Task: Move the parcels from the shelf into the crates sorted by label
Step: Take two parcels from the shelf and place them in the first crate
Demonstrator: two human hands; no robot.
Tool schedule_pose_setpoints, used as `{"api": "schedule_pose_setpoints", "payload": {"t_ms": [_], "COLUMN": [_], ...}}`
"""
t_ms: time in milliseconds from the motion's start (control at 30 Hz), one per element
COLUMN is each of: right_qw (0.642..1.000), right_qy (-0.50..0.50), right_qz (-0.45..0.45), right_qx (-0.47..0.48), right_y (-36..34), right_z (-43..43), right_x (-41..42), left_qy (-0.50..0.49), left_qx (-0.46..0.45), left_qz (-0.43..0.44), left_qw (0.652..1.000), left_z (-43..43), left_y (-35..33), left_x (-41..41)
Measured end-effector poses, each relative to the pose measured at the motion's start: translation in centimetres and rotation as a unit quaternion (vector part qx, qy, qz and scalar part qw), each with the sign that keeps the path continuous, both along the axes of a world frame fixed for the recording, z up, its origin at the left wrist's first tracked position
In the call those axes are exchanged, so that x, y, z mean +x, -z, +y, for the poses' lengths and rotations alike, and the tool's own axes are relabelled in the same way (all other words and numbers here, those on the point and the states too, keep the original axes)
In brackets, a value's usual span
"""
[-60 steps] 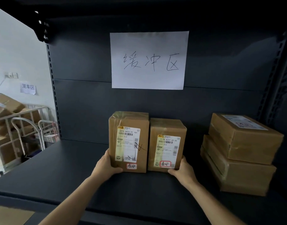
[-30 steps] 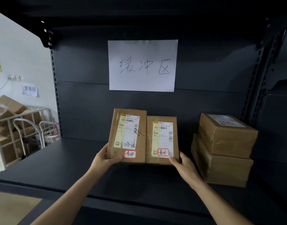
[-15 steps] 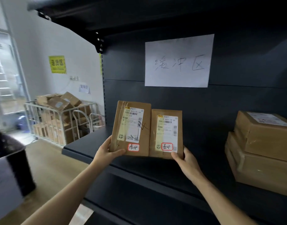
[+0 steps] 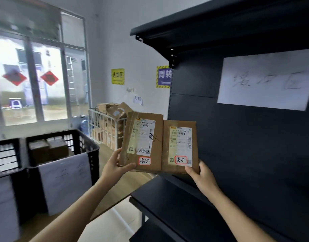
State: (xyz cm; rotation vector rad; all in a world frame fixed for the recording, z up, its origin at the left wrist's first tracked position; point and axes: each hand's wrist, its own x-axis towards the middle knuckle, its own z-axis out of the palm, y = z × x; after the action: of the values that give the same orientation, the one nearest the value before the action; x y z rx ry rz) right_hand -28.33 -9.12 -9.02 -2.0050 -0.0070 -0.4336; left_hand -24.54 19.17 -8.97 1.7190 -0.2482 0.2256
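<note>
Above the shelf (image 4: 167, 194) end, we hold two parcels edge to edge.
Our left hand (image 4: 115, 165) grips the left parcel (image 4: 141, 142) at its bottom corner, our right hand (image 4: 201, 177) likewise the right parcel (image 4: 179, 145); black crate (image 4: 91, 149) well left.

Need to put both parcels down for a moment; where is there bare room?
The dark shelf board under the right hand is bare across what shows. Crowded: the black crate holds brown boxes, and the wire cage is piled full.
</note>
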Motion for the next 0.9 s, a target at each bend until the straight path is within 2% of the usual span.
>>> {"api": "schedule_pose_setpoints", "payload": {"t_ms": [567, 900], "right_qw": [0.990, 0.962], "right_qy": [-0.141, -0.271], "right_qz": [-0.007, -0.011], "right_qx": [0.009, 0.007], "right_y": [0.5, 1.0], "right_z": [28.8, 43.5], "right_x": [4.2, 7.1], "left_qy": [-0.118, -0.252], "left_qx": [-0.024, -0.037], "left_qz": [0.025, 0.026], "left_qw": [0.992, 0.967], "left_z": [28.6, 40.9], "left_y": [0.8, 2.0], "left_x": [-4.2, -8.2]}}
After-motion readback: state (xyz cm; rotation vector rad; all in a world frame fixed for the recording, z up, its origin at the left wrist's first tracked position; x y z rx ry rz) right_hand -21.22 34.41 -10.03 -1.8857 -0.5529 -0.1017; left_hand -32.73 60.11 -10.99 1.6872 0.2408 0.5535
